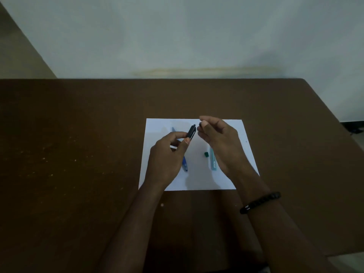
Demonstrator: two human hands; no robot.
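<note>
Nearest, two bare forearms reach out over a dark brown table point(78, 154), its top speckled with pale flecks on the left; a black bead bracelet point(260, 202) sits on the right wrist. Further out a white sheet of paper point(157, 127) lies flat on the table, and both hands hover above it. The left hand point(167, 154) has fingers and thumb curled round the lower part of a black pen point(191, 132), which tilts up and to the right. The right hand point(218, 138) pinches a small dark piece point(200, 123) at its fingertips, just beside the pen's upper end. On the paper lie a blue pen point(184, 164), partly under the left hand, a small green cap point(206, 154) and a pale teal case point(213, 163) at the right hand's edge. Beyond the table's far edge rises a pale wall point(197, 36) with a faint yellowish streak point(197, 71) low down
</note>
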